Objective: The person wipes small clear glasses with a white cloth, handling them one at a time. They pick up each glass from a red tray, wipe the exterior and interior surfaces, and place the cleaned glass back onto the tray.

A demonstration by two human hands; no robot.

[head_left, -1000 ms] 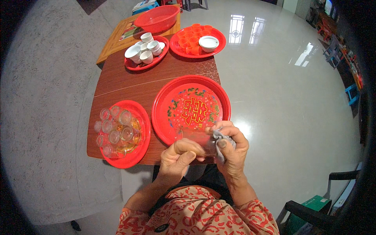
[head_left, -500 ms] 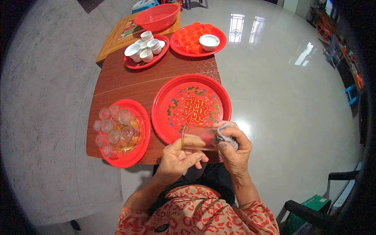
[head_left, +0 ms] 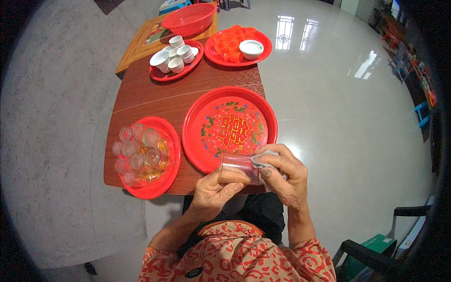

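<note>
My left hand (head_left: 210,191) is closed round the base end of a clear drinking glass (head_left: 238,162), which lies sideways above the near edge of a large round red tray (head_left: 188,134). My right hand (head_left: 290,177) grips a grey cloth (head_left: 266,158) and presses it against the glass's other end. Part of the cloth is hidden behind my fingers. The tray holds no cups; a printed floral pattern covers its middle. To the left, several clear glasses (head_left: 136,160) stand on an oval red tray (head_left: 173,141).
At the table's far side, white cups (head_left: 176,65) sit on one red tray and orange-red cups (head_left: 229,46) with a white bowl (head_left: 251,48) on another. Behind them stands a red basin (head_left: 190,19). A black-armed chair (head_left: 366,256) is at the lower right.
My right hand has turned a little and moved slightly right, and the cloth has shifted over the glass's end. My left hand keeps its hold almost in place.
</note>
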